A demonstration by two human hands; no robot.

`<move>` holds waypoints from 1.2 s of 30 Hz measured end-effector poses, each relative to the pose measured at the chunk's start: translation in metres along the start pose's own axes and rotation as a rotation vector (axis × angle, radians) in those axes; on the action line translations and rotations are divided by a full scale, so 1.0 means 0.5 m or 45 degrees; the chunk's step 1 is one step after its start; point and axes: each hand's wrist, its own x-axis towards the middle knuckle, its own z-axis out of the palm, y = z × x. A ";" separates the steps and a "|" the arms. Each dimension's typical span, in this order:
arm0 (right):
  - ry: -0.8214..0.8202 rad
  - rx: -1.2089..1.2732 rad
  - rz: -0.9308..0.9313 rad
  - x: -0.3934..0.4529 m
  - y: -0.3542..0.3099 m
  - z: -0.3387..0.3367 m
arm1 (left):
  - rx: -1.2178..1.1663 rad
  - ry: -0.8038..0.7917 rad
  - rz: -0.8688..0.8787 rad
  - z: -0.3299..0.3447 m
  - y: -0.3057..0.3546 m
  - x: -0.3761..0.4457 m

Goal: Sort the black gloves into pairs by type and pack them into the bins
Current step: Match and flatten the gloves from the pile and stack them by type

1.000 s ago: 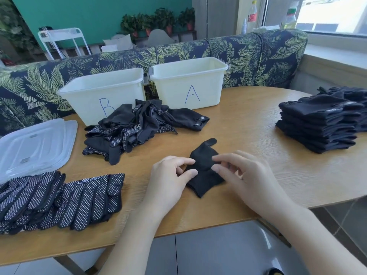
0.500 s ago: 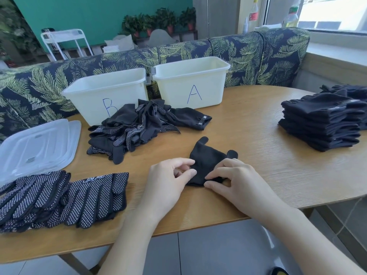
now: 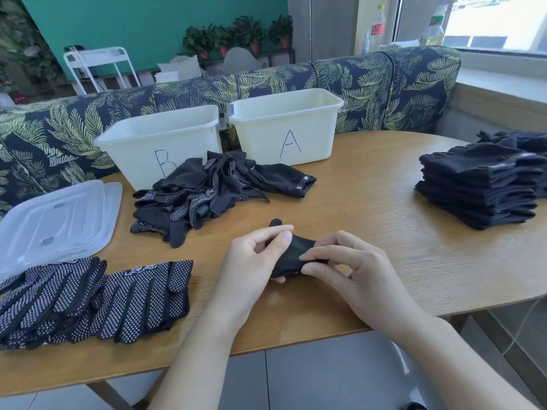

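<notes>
Teal wall (image 3: 154, 31), leaf-print sofa (image 3: 370, 84), potted plants (image 3: 236, 34), bright window (image 3: 488, 22), grey tiled floor (image 3: 310, 380)

Loose glove heap (image 3: 204, 196) blocks bin B (image 3: 159, 143); bin A (image 3: 287, 125) front clear.

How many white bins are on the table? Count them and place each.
2. Bin B stands at the back left, behind the mixed glove pile; bin A stands right beside it. None looks hidden.

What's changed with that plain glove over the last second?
The plain black glove, flat on the table before, is now bunched and lifted between left hand and right hand, both pinching it. Bins, mixed pile and stacks haven't moved.
</notes>
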 end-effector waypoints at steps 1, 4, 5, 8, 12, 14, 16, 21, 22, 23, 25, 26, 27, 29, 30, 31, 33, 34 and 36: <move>-0.015 0.013 0.014 0.000 -0.001 0.001 | -0.035 -0.021 -0.018 0.000 -0.002 0.002; -0.032 0.052 0.090 0.000 -0.003 0.001 | -0.061 -0.057 -0.025 0.005 -0.012 0.007; -0.021 0.076 0.126 0.000 -0.003 0.000 | -0.061 -0.046 -0.015 0.007 -0.015 0.008; 0.026 0.148 0.234 0.002 -0.008 -0.006 | -0.091 0.014 0.007 0.008 -0.018 0.012; 0.023 0.109 0.369 0.005 -0.013 -0.006 | -0.143 0.048 0.050 0.007 -0.017 0.015; -0.060 0.165 0.459 0.007 -0.019 -0.008 | -0.167 0.045 0.061 0.007 -0.017 0.014; -0.160 0.234 0.513 0.012 -0.029 -0.009 | -0.189 0.027 0.059 0.007 -0.019 0.012; -0.242 0.525 0.640 0.020 -0.029 0.005 | -0.305 -0.028 0.051 0.006 -0.022 0.010; -0.242 0.575 0.662 0.021 -0.027 0.007 | -0.342 -0.044 0.049 0.005 -0.021 0.010; -0.239 0.615 0.681 0.023 -0.024 0.008 | -0.376 -0.057 0.046 0.005 -0.020 0.010; -0.235 0.668 0.723 0.026 -0.023 0.006 | -0.431 -0.067 0.049 0.003 -0.017 0.010; -0.242 0.680 0.740 0.028 -0.024 0.005 | -0.453 -0.067 0.056 0.002 -0.016 0.010; -0.253 0.684 0.747 0.029 -0.025 0.005 | -0.474 -0.066 0.063 0.001 -0.014 0.010; -0.263 0.686 0.757 0.029 -0.031 0.005 | -0.513 -0.076 0.075 0.001 -0.010 0.008; -0.254 0.707 0.764 0.030 -0.034 0.006 | -0.527 -0.086 0.082 0.001 -0.008 0.007; -0.238 0.745 0.770 0.030 -0.037 0.008 | -0.540 -0.095 0.087 0.002 -0.007 0.006; -0.191 0.866 0.783 0.034 -0.041 0.011 | -0.565 -0.115 0.090 0.003 -0.006 0.005; -0.154 0.944 0.792 0.035 -0.042 0.013 | -0.580 -0.125 0.090 0.003 -0.006 0.005; -0.051 1.102 0.803 0.039 -0.040 0.016 | -0.601 -0.155 0.089 0.003 -0.008 0.002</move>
